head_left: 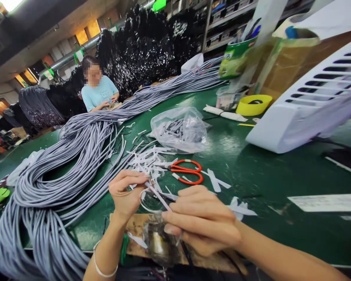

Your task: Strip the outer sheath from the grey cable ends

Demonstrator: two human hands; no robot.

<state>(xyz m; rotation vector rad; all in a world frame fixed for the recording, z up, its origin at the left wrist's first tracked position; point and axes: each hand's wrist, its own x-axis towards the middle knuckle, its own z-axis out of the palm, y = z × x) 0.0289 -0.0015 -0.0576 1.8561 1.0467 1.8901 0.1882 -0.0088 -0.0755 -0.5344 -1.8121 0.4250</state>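
My left hand [124, 193] pinches one end of a thin pale cable [160, 197], fingertips and thumb pressed together. The cable slants down to my right hand [203, 218], whose fingers are closed around its other part. A thin white loop [142, 203] curves below the pinched end; what it joins is unclear. Just beyond my hands lie red-handled scissors [193, 168], their blades partly hidden among white strips [149, 160]. Beneath my hands a small metal device [159, 242] sits on a wooden board [136, 224], partly covered by my right hand.
Large bundles of grey cable [78, 156] run along the left and back of the green table [269, 183]. A clear plastic bag [179, 130] holds small dark parts. At right stand a white slotted housing [292, 121] and yellow tape [254, 105]. A co-worker [101, 93] sits opposite.
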